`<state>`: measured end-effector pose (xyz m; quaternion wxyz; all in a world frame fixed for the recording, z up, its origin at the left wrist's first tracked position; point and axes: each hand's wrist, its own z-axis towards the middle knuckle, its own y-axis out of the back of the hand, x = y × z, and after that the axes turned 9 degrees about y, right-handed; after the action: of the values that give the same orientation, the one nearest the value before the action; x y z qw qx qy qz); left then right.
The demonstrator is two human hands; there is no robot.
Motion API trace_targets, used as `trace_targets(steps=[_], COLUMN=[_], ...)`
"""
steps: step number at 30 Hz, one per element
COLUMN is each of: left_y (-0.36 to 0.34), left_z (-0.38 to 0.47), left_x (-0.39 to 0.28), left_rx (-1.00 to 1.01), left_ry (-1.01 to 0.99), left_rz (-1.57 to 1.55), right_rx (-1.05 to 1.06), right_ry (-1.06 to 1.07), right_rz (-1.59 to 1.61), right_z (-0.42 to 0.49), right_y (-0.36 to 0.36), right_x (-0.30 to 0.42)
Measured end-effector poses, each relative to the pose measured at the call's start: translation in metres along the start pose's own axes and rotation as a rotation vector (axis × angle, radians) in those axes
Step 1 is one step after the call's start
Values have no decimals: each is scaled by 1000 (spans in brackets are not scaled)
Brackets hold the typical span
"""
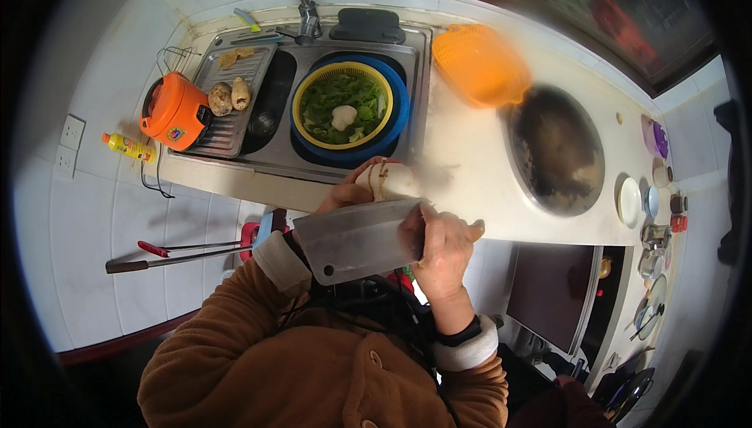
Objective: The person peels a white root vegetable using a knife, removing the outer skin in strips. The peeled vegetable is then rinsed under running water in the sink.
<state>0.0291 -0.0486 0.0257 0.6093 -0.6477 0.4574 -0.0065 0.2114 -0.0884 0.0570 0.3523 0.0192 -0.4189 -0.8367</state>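
My left hand (345, 194) grips a pale peeled root, likely a lotus root (390, 181), with a brown ring around it. It is held over the counter's front edge, just before the sink. The handle end of a broad Chinese cleaver (358, 243) is in my right hand (443, 246). Its wide steel blade lies flat across the view, its upper edge close to the root, and covers part of my left wrist. Whether blade and root touch, I cannot tell. A yellow colander (299, 102) with leafy greens (352, 93) and a pale peeled piece (343, 116) sits in a blue basin (401, 105).
The basin stands in a steel sink (420, 75) under a faucet (306, 20). Unpeeled root pieces (220, 99) and an orange rice cooker (176, 112) rest on the drainboard (202, 81). An orange basket (484, 67) and a dark wok (555, 146) are at right, near bowls (628, 202).
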Motion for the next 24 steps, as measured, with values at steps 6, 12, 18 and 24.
trace_targets(steps=[6,12,18,24], left_y=[4,17,23,24], left_z=[8,11,9,1], left_x=[6,2,3,5], left_rx=[-30,150,314,178], left_ry=[-4,-2,15,56], left_rz=[41,10,-90,-143], right_rx=[95,163,185,40], right_ry=[-170,-286,-955,-81], right_rz=[61,220,733,190], right_z=[-11,-10,-13,-18], right_y=[7,14,15,14], right_x=[-3,-2,-22,-3])
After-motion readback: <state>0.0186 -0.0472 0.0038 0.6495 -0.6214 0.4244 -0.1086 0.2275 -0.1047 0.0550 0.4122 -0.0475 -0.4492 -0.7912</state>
